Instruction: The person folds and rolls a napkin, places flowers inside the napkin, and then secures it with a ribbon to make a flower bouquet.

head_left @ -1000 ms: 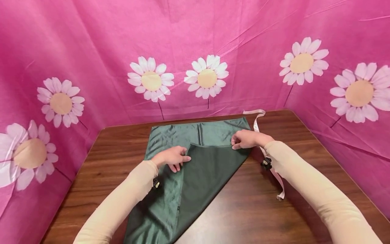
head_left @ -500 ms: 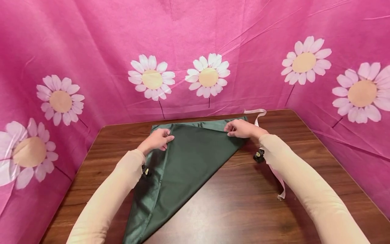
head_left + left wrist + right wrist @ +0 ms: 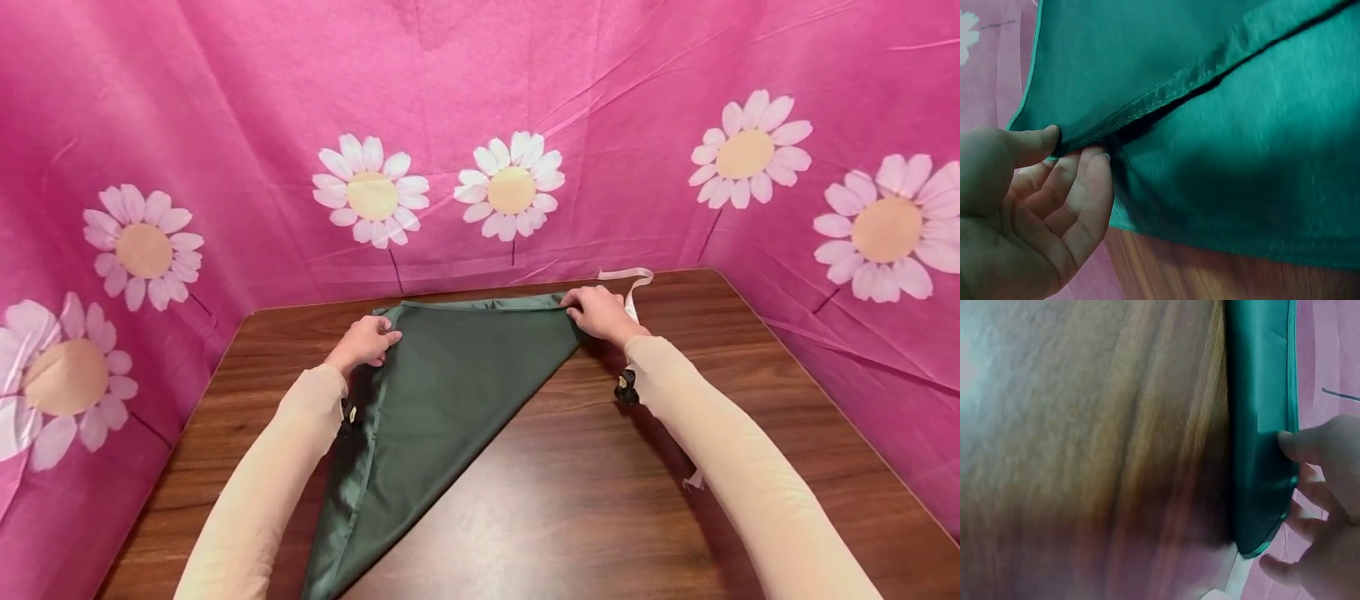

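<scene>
Satiny green cloth (image 3: pixel 457 383) was laid on the brown wooden counter (image 3: pixel 570 508), from the centre of the frame to the lower left, with 1 darker flap folded across it. The flap's edge was pinched between thumb and fingers by the left hand (image 3: pixel 367 340), near its upper left corner. The folded end right of centre was gripped by the right hand (image 3: pixel 602 315), thumb over and fingers behind.

By its sheen and thin hem, the fabric was judged light, limp and somewhat slippery, easily creased though not fragile. Hold was thought best taken at the hemmed corners, with the edge kept taut between 2 hands.

Compared with 0.5 s earlier, the flap's corner had been carried farther left, and the shiny strip left uncovered at the top and left had been narrowed. The cloth's end beyond the right hand was no longer seen. More of the pale ribbon's (image 3: pixel 626 273) lower end was now hidden by the right sleeve (image 3: pixel 712 425).
</scene>
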`<state>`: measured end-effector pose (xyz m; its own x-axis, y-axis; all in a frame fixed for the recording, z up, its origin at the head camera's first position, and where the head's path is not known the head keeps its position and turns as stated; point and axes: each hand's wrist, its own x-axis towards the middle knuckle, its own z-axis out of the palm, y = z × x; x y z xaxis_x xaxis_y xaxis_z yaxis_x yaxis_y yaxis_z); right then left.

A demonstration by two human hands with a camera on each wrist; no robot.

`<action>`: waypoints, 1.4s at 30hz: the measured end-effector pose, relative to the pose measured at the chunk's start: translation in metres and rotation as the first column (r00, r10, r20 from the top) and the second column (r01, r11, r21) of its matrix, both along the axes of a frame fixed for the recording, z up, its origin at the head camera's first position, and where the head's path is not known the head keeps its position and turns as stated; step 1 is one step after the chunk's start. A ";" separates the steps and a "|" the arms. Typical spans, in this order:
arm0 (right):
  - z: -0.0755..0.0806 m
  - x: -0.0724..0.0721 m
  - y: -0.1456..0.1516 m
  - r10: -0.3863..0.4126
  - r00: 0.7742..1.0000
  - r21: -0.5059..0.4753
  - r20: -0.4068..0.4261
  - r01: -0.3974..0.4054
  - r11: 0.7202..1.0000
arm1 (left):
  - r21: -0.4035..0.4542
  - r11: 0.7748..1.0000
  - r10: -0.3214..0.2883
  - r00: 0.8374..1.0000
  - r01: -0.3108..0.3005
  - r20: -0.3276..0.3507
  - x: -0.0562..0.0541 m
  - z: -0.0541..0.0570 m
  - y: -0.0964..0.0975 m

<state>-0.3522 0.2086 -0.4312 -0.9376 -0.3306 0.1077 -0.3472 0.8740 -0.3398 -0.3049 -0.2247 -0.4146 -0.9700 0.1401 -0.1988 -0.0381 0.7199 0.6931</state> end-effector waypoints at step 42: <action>-0.013 -0.012 -0.002 -0.033 0.964 0.100 0.263 0.007 0.995 | -0.256 0.917 0.283 0.951 -0.307 -0.125 -0.034 -0.017 -0.022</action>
